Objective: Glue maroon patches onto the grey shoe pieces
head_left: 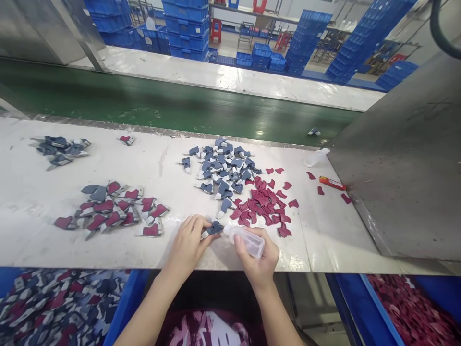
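Observation:
My left hand point(187, 241) pinches a small dark blue and white plastic part point(215, 228) just above the worktop. In my right hand point(262, 257) is a translucent squeeze bottle point(248, 241), tilted so its nozzle meets or nearly meets the part; I cannot tell which. Beyond my hands lies a heap of blue and white parts point(226, 166). Beside it, to the right, are loose dark red flat pieces point(264, 204). To the left, a group of parts with red pieces on them point(118, 209) lies on the worktop.
A green conveyor belt point(201, 113) runs behind the worktop point(180, 192). Toward the right are a clear bottle point(316, 157), a red and yellow tube or box point(332, 183) and a metal panel point(403, 168). Full blue bins point(124, 307) point(383, 310) flank me below the edge.

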`<control>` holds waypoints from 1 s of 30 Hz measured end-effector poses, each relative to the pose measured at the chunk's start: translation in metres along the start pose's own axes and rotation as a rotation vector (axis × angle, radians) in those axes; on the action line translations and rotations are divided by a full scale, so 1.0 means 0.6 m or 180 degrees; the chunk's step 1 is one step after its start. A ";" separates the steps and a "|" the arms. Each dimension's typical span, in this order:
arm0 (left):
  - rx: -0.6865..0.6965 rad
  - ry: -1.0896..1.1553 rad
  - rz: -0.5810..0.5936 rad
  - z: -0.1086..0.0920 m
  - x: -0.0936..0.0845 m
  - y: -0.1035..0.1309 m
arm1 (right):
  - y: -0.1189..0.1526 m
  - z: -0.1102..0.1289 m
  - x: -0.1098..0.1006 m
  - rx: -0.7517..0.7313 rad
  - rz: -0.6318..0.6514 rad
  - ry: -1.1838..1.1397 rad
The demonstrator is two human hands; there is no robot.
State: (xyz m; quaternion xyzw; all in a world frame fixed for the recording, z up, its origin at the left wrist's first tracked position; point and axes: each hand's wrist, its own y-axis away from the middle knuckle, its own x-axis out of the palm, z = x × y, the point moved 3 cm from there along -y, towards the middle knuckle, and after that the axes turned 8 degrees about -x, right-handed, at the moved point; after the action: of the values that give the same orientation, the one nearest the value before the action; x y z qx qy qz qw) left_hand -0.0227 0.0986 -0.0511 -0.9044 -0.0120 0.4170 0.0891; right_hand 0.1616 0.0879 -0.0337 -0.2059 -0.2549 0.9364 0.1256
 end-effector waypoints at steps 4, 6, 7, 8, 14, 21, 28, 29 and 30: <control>0.0062 0.0060 -0.0047 0.000 0.000 -0.002 | -0.003 0.001 0.001 0.0060 0.0036 0.0025; 0.0096 0.0107 -0.0058 0.000 0.000 -0.002 | -0.003 0.001 0.002 0.0084 0.0044 0.0006; 0.0102 0.0137 -0.0062 0.001 0.000 -0.003 | -0.003 0.001 0.002 0.0090 0.0046 -0.0005; 0.0104 0.0171 -0.0067 0.001 -0.001 -0.003 | -0.003 0.000 0.002 0.0095 0.0048 -0.0015; 0.0040 0.0329 -0.0064 0.000 -0.004 -0.005 | 0.001 -0.003 0.000 0.0115 0.0058 -0.0047; -0.0025 0.0377 -0.0040 0.001 -0.002 -0.005 | 0.004 -0.006 -0.001 0.0147 0.0049 -0.0119; -0.0040 0.0406 -0.0014 0.001 -0.002 -0.006 | 0.002 -0.003 -0.001 0.0117 0.0073 -0.0129; -0.0038 0.0408 -0.0014 0.001 -0.002 -0.006 | 0.002 -0.003 -0.001 0.0121 0.0068 -0.0130; -0.0036 0.0409 -0.0018 0.001 -0.003 -0.006 | 0.002 -0.003 0.000 0.0131 0.0062 -0.0137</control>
State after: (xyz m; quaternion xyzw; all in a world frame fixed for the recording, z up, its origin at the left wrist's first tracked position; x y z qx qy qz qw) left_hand -0.0238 0.1022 -0.0495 -0.9298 -0.0112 0.3579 0.0858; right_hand 0.1624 0.0876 -0.0357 -0.1856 -0.2363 0.9468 0.1152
